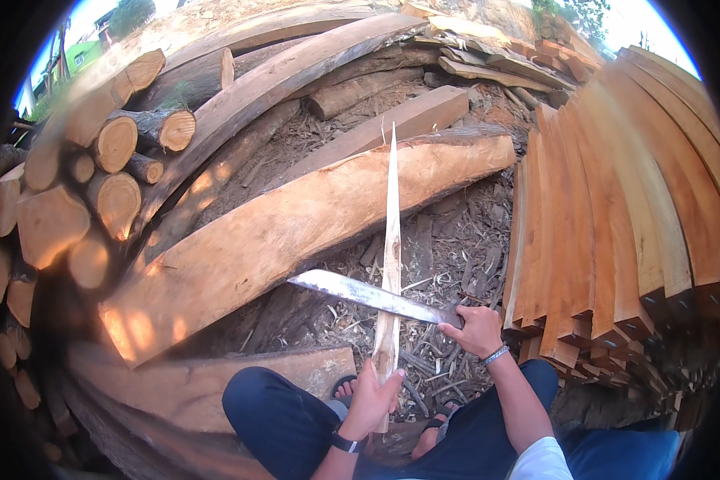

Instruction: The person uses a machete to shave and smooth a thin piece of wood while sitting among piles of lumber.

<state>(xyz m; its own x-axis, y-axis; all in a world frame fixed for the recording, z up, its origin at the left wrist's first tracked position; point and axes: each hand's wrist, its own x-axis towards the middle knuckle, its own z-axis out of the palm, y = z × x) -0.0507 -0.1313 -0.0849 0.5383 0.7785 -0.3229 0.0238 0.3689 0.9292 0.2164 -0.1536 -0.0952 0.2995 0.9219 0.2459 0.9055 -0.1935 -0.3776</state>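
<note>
Stick point(391, 256) in curled left fingers point(368, 384)

Cut logs point(117, 144) stacked at frame left, orange-brown sawn planks point(600, 216) piled at right, rough boards point(496, 75) heaped upper right, green building point(82, 54) upper left

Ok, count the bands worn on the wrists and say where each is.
2: a dark band on the wrist of the left hand, which holds the pointed stick, and a silvery bracelet on that of the right hand, which grips the machete. Neither wrist is hidden.
</note>
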